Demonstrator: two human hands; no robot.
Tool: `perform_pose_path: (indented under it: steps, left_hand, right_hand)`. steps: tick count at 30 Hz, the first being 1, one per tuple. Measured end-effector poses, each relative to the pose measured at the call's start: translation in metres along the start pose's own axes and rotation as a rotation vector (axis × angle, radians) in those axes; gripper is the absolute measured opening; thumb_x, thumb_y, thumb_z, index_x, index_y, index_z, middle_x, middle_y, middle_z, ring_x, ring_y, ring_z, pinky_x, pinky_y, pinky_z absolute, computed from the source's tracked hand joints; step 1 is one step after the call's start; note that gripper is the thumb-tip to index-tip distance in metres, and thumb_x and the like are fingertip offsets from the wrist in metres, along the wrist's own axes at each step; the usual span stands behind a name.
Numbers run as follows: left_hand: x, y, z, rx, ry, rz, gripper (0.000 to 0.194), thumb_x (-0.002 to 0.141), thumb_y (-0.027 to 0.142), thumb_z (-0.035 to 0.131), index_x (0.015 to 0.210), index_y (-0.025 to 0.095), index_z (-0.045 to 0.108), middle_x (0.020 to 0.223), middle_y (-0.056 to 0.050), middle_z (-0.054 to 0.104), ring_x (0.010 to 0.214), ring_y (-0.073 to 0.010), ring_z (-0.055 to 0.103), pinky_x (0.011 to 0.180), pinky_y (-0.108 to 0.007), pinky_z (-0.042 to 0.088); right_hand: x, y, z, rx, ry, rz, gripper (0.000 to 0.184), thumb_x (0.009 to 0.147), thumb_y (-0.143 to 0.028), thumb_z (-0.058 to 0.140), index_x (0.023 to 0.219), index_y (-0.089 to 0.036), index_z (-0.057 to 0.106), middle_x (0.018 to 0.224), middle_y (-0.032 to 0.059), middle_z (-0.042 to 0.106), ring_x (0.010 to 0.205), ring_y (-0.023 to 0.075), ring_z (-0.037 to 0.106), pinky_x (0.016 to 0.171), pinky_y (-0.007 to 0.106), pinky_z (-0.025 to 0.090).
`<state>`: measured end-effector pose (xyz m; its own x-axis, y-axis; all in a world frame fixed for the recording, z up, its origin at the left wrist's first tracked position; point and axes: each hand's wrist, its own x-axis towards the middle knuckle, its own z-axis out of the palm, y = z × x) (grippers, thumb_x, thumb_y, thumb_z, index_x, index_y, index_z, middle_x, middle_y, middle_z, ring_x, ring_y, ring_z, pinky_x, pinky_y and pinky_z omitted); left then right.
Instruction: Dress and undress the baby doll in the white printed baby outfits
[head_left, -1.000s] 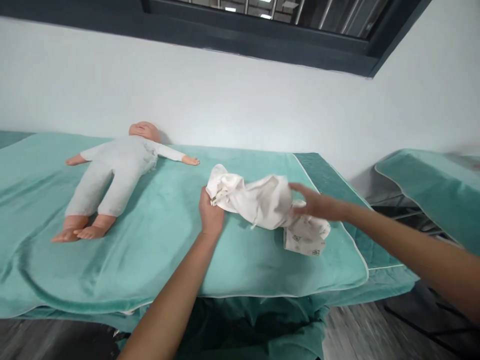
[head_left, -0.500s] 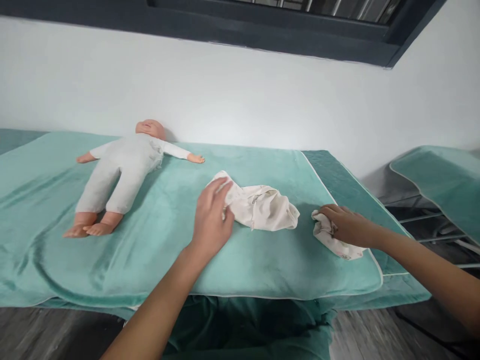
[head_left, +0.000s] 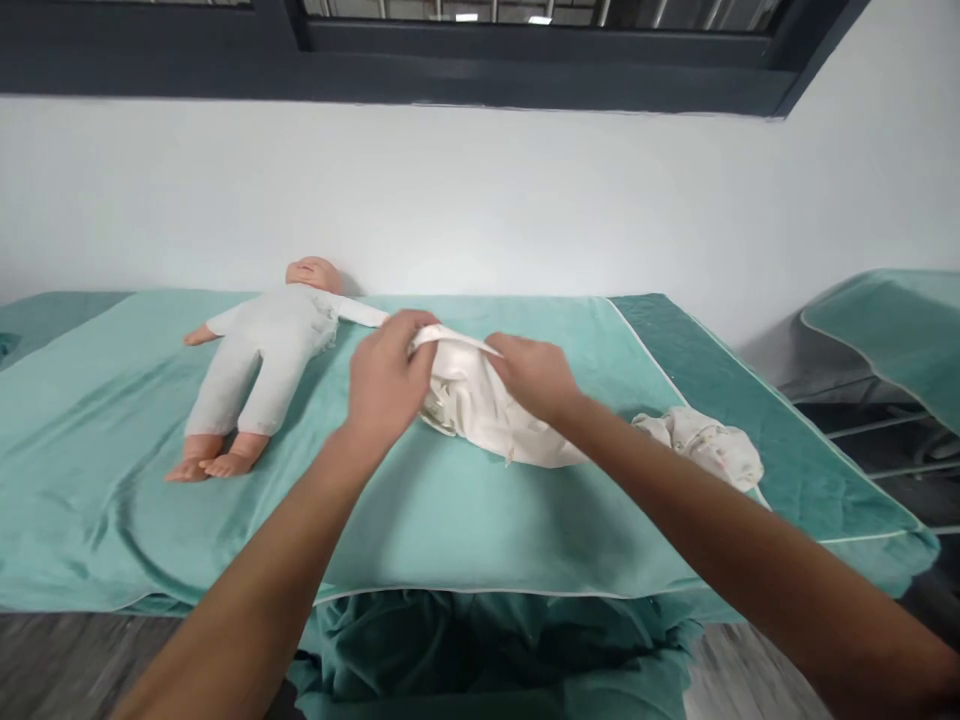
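Observation:
A crumpled cream baby garment (head_left: pixel 480 410) is stretched between my two hands over the bed. My left hand (head_left: pixel 388 375) pinches one end of its upper edge. With closed fingers, my right hand (head_left: pixel 536 378) grips the same edge farther right, so the edge is pulled taut. The garment's lower part hangs down onto the green cover, and I cannot make out its exact cut. A second pale, bunched cloth (head_left: pixel 709 445) lies to the right, partly behind my right forearm. On the left a baby doll (head_left: pixel 274 325) in white lies on its back, apart from my hands.
A green velvety cover (head_left: pixel 480 555) spreads over the bed, its front edge hanging near me. Behind it rises a white wall (head_left: pixel 465 200) with a dark window frame (head_left: pixel 525 75). Another green-covered surface (head_left: pixel 892 320) with metal bars stands at the far right.
My right hand has let go of the bunched cloth on the right and moved left onto the garment. Both hands now hold its edge up. The view has shifted slightly.

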<state>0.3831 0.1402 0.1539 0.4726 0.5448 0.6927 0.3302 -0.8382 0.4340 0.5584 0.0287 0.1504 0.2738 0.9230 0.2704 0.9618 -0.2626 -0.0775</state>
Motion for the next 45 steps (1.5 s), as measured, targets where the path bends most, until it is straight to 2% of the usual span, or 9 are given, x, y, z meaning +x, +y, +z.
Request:
perform_pose_path:
  steps: [6,15,24,27,30,34,36,40,45]
  left_hand:
    - [0.011,0.001,-0.051,0.191,0.238,0.047,0.027,0.078,0.016,0.056,0.101,0.026,0.067,0.108,-0.004,0.069,0.105,-0.0262,0.064,0.091,-0.039,0.053]
    - [0.001,0.006,-0.068,0.035,0.207,-0.042,0.032,0.088,0.012,0.053,0.112,0.031,0.064,0.101,0.003,0.070,0.089,-0.0208,0.066,0.084,-0.038,0.056]
    - [0.017,-0.031,-0.066,0.229,-0.156,-0.338,0.022,0.077,0.035,0.075,0.097,0.026,0.073,0.075,-0.001,0.066,0.076,-0.0288,0.067,0.079,-0.050,0.057]
    - [0.020,-0.036,-0.039,0.322,-0.142,-0.378,0.025,0.077,0.039,0.076,0.095,0.022,0.071,0.077,-0.006,0.065,0.087,-0.0346,0.066,0.087,-0.056,0.054]
    - [-0.001,-0.027,0.006,0.358,-0.082,-0.210,0.022,0.090,0.029,0.061,0.105,0.015,0.066,0.108,-0.018,0.067,0.112,-0.0384,0.061,0.097,-0.059,0.050]
    - [-0.053,-0.011,0.067,0.288,-0.374,-0.060,0.026,0.094,0.012,0.045,0.111,0.017,0.064,0.122,-0.014,0.068,0.119,-0.0287,0.062,0.102,-0.045,0.052]
    - [-0.069,-0.013,0.087,0.302,-0.481,-0.135,0.029,0.097,0.016,0.042,0.117,0.016,0.063,0.136,-0.014,0.064,0.133,-0.0280,0.055,0.111,-0.042,0.047]
    - [-0.065,-0.034,0.096,0.376,-0.521,-0.323,0.042,0.101,0.031,0.043,0.136,0.011,0.054,0.151,-0.020,0.054,0.142,-0.0348,0.048,0.116,-0.049,0.042]
    - [-0.031,-0.047,0.089,0.374,-0.464,-0.384,0.051,0.101,0.027,0.041,0.148,0.009,0.043,0.150,-0.021,0.054,0.141,-0.0356,0.051,0.115,-0.048,0.043]
  right_hand:
    - [-0.004,0.027,-0.065,0.037,0.265,0.083,0.031,0.097,-0.026,0.042,0.118,-0.026,0.065,0.097,0.0062,0.075,0.086,0.0275,0.067,0.072,0.036,0.046]
    - [-0.052,0.037,-0.079,0.173,0.535,-0.004,0.042,0.084,-0.009,0.042,0.105,-0.025,0.074,0.107,0.0051,0.073,0.097,0.0227,0.068,0.079,0.036,0.050]
    - [-0.043,0.074,-0.086,0.282,0.084,0.327,0.026,0.084,-0.020,0.050,0.090,-0.025,0.075,0.083,0.0012,0.073,0.069,0.0177,0.062,0.059,0.028,0.043]
    - [-0.025,0.066,-0.069,0.106,-0.033,0.265,0.024,0.087,-0.021,0.051,0.094,-0.023,0.074,0.091,0.0061,0.074,0.080,0.0231,0.063,0.068,0.033,0.047]
    - [-0.014,0.039,-0.026,-0.034,0.102,0.139,0.037,0.088,-0.010,0.044,0.117,-0.014,0.067,0.114,0.0188,0.071,0.103,0.0331,0.062,0.088,0.048,0.050]
    - [-0.020,-0.010,0.056,0.038,0.060,0.001,0.047,0.092,-0.008,0.041,0.136,-0.012,0.057,0.139,0.0170,0.061,0.126,0.0271,0.056,0.106,0.041,0.045]
    - [-0.022,-0.023,0.091,0.125,-0.024,0.147,0.045,0.099,-0.021,0.041,0.140,-0.008,0.053,0.145,0.0198,0.058,0.135,0.0288,0.051,0.113,0.044,0.040]
    - [-0.014,-0.018,0.120,0.104,-0.051,0.353,0.060,0.103,-0.037,0.037,0.150,0.000,0.041,0.159,0.0267,0.041,0.153,0.0355,0.030,0.124,0.055,0.021]
    - [-0.001,0.005,0.113,0.081,-0.006,0.409,0.068,0.102,-0.036,0.034,0.160,-0.002,0.024,0.165,0.0247,0.031,0.155,0.0372,0.024,0.119,0.055,0.033]
